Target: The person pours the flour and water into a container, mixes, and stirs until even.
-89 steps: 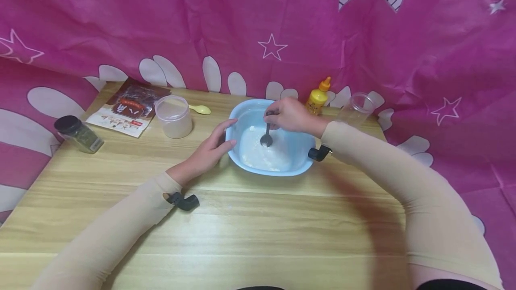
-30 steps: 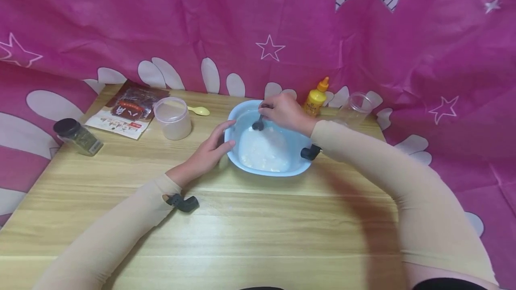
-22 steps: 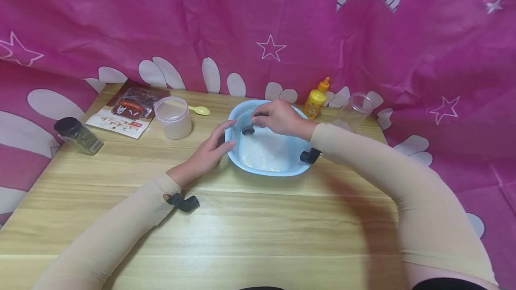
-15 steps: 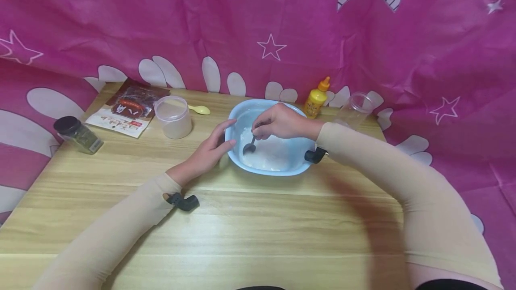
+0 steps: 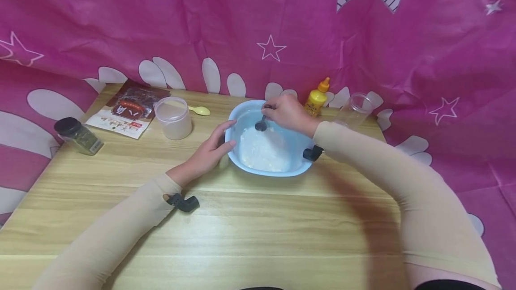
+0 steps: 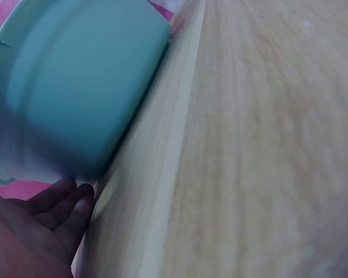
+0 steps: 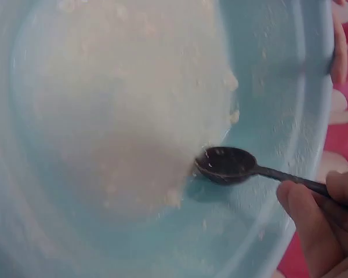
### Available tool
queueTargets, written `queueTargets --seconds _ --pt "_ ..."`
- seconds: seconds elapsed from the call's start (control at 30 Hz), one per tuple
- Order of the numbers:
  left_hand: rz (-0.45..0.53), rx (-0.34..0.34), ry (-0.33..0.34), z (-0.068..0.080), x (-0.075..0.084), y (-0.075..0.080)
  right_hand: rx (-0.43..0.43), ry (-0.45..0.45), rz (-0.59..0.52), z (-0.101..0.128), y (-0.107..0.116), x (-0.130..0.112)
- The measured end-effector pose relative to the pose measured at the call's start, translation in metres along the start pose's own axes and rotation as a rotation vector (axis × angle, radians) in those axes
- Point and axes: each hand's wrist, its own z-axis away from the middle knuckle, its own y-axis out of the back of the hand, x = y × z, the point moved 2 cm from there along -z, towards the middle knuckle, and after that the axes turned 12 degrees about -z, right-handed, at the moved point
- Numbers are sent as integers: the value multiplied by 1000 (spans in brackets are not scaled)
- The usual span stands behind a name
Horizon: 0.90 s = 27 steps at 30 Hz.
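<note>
My right hand [image 5: 288, 112] pinches the handle of a dark spoon [image 5: 261, 125] over the light blue basin [image 5: 271, 173]. In the right wrist view, the bowl of the spoon [image 7: 226, 165] meets the edge of a cloudy white mixture with small lumps [image 7: 122, 116], near the basin wall. My left hand [image 5: 207, 151] holds the basin's left end, thumb and index finger at the rim. In the left wrist view, other fingers [image 6: 58, 211] of that hand bend against the basin's outer side [image 6: 81, 87], close to the tabletop.
On the wooden table [image 5: 225, 236], left of the basin, are a clear tub [image 5: 174, 122], a yellow spoon [image 5: 200, 110], a brown-and-white packet [image 5: 128, 108] and a black-lidded jar [image 5: 78, 136]. A yellow bottle [image 5: 316, 100] and a clear container [image 5: 354, 111] stand behind right. A pink curtain [image 5: 225, 21] hangs behind.
The right hand has swept the spoon about the basin: to the back, left, front left, then back again to the rear. The left hand stays at the basin's left end.
</note>
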Motion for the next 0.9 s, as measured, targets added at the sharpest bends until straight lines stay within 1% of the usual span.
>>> queueTargets --seconds 0.17,0.3,0.4,0.5,0.57,0.67,0.73,0.8,0.87,0.9 --pt "-5 3 -1 0 -1 0 20 63 -5 -1 -13 -5" --pt "-14 -1 1 -1 -4 -1 -20 85 -58 2 -20 -9" --pt "-16 -1 4 -1 -4 -1 -75 93 -108 7 -22 -12" --pt "-7 -1 -7 -1 -3 0 -145 118 -128 13 -22 -15" --pt "-6 -1 -8 -1 -3 0 -210 138 -136 18 -22 -18" --pt "-8 0 0 -1 -2 0 -337 136 -173 25 -21 -20" --pt "-14 2 7 0 -1 0 -413 105 -208 29 -19 -20" --pt "-15 4 12 0 0 0 -467 58 -225 31 -14 -18" --pt "-18 6 14 0 0 0 -487 19 -199 30 -8 -15" --pt "-20 6 16 0 0 0 -485 0 -169 29 -4 -13"
